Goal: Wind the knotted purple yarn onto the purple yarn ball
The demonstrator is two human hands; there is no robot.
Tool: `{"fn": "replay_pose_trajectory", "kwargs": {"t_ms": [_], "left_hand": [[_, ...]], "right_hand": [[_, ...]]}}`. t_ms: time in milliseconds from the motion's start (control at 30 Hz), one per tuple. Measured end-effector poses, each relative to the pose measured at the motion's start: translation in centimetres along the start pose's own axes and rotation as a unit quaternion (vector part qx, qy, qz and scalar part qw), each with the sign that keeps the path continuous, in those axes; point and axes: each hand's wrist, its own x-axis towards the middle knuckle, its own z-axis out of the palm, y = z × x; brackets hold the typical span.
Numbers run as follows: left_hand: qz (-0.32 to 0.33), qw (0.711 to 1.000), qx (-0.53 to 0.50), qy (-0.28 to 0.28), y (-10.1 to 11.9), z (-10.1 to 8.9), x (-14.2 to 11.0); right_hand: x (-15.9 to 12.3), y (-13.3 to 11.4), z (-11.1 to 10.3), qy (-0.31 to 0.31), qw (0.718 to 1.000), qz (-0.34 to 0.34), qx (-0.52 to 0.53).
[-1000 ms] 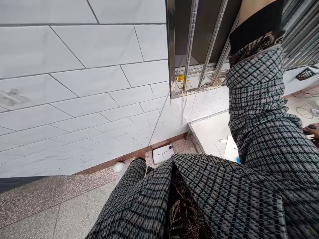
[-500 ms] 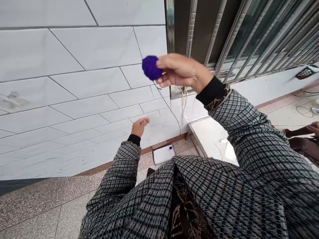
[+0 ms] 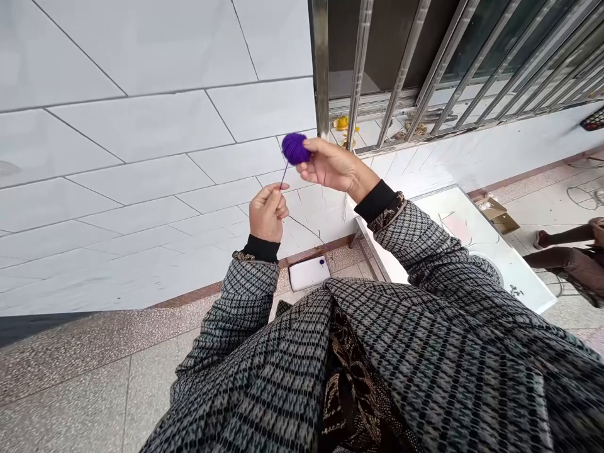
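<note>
My right hand (image 3: pixel 333 167) is raised in front of the white tiled wall, its fingers closed on a small ball of purple yarn (image 3: pixel 295 148). A thin purple strand (image 3: pixel 284 175) runs down from the ball to my left hand (image 3: pixel 267 212), which pinches it just below and to the left. From that pinch the strand trails on down and to the right toward the floor. Both arms wear grey checked sleeves with black cuffs.
A barred metal window (image 3: pixel 401 69) fills the upper right, with yellow scraps on its sill. A white table (image 3: pixel 476 245) stands at right, a cardboard box (image 3: pixel 497 217) behind it. A white flat board (image 3: pixel 309 272) lies on the floor by the wall. Another person's legs (image 3: pixel 566 251) show at far right.
My right hand came down from high near the window bars, carrying the yarn ball. My left hand rose from near the floor and pinched the strand below the ball.
</note>
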Motion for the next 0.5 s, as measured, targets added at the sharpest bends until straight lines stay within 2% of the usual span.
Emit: {"fn": "replay_pose_trajectory", "kwargs": {"t_ms": [133, 300, 367, 500], "left_hand": [[-0.026, 0.999, 0.027, -0.017, -1.5, -1.2, -1.2], [-0.033, 0.994, 0.096, -0.048, -2.5, -1.1, -2.4], [-0.03, 0.994, 0.1, -0.038, -2.6, -1.0, -2.7], [-0.013, 0.995, 0.1, 0.017, -2.9, -1.1, -2.7]], "right_hand": [[-0.2, -0.3, -1.1, 0.066, 0.996, 0.017, 0.05], [0.0, -0.1, -0.5, 0.112, 0.993, -0.001, 0.027], [0.0, 0.0, -0.3, 0.132, 0.991, -0.009, 0.01], [0.1, 0.1, -0.3, 0.16, 0.986, -0.028, -0.02]]}}
